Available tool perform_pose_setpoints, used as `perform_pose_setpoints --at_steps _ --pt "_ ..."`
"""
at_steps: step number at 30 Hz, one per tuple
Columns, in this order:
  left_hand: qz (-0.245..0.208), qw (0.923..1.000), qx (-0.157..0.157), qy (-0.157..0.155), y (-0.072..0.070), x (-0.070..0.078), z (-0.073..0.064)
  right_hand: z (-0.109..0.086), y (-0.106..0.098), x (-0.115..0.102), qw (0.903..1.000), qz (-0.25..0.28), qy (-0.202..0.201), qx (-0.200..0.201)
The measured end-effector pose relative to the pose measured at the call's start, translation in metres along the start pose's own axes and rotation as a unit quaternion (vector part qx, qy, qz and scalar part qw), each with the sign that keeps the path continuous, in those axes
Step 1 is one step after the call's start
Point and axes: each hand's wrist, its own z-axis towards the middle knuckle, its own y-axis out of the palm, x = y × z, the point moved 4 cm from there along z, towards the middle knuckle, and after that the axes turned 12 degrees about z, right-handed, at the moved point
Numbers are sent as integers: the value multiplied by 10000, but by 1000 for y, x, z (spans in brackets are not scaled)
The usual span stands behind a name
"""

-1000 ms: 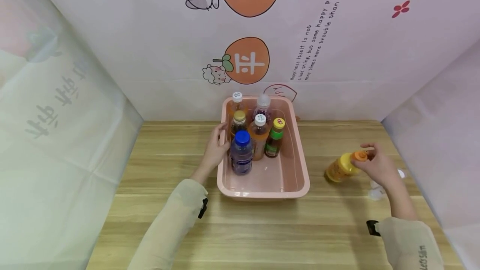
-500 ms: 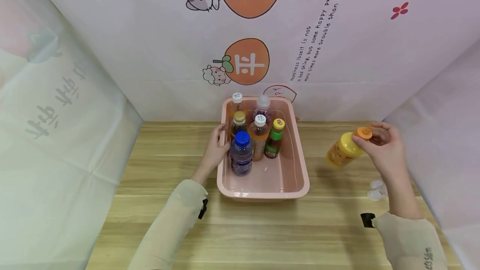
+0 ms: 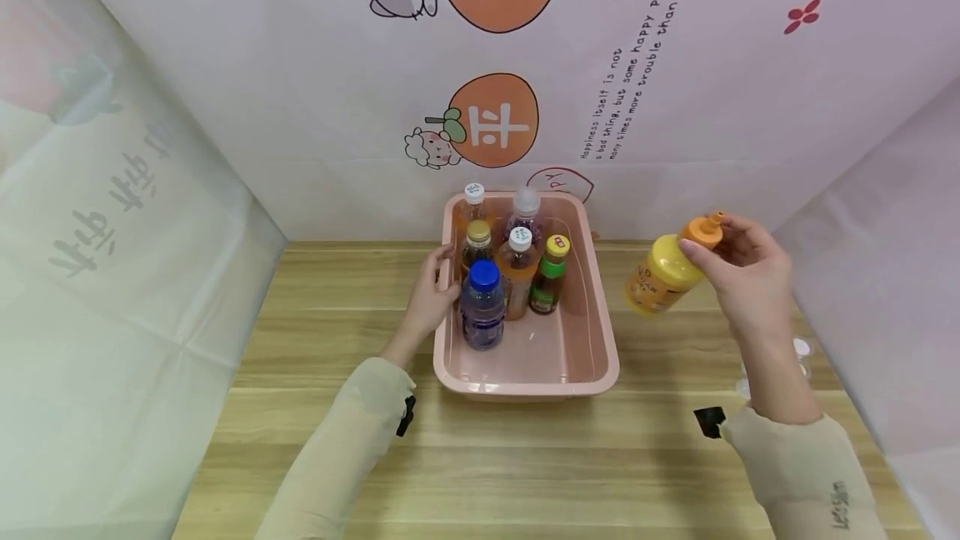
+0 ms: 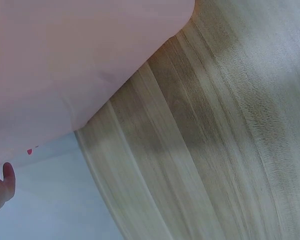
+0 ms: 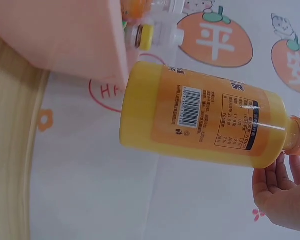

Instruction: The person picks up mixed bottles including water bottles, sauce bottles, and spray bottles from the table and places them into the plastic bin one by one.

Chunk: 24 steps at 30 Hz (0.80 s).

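To the right of the pink plastic tub (image 3: 592, 382), a yellow squeeze bottle (image 3: 656, 282) hangs tilted above the table. My right hand (image 3: 750, 273) pinches it by its orange nozzle cap; the label and barcode show in the right wrist view, where the hand (image 5: 285, 195) is at the neck. My left hand (image 3: 433, 294) holds the tub's left rim; only part of that hand (image 4: 0, 187) shows in the left wrist view. Inside the tub stand several bottles, among them a blue-capped bottle (image 3: 483, 319), a white-capped bottle (image 3: 517, 282) and a yellow-capped bottle (image 3: 549, 282).
Small clear and white items (image 3: 802, 348) lie on the wooden table (image 3: 570, 473) near my right forearm, partly hidden by it. A printed cloth (image 3: 337, 148) rises behind the tub and along both sides. The tub's front part has bare floor.
My right hand has lifted the yellow squeeze bottle off the table and carried it up and left, closer to the tub. The left hand and the tub stay in place.
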Motion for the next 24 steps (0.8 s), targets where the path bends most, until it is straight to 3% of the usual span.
perform_pose_setpoints --at_steps 6,12,19,24 --pt "31 10000 -26 -40 0 -1 0 -2 24 -1 9985 49 -175 -511" --pt "43 10000 23 74 0 0 1 -7 47 0 9939 -473 -344 -939" --pt "27 9999 19 108 0 1 1 -13 72 7 9761 -1493 -463 -1508" --pt "99 10000 -8 5 1 -1 1 -15 87 12 9626 -1906 -387 -1888"
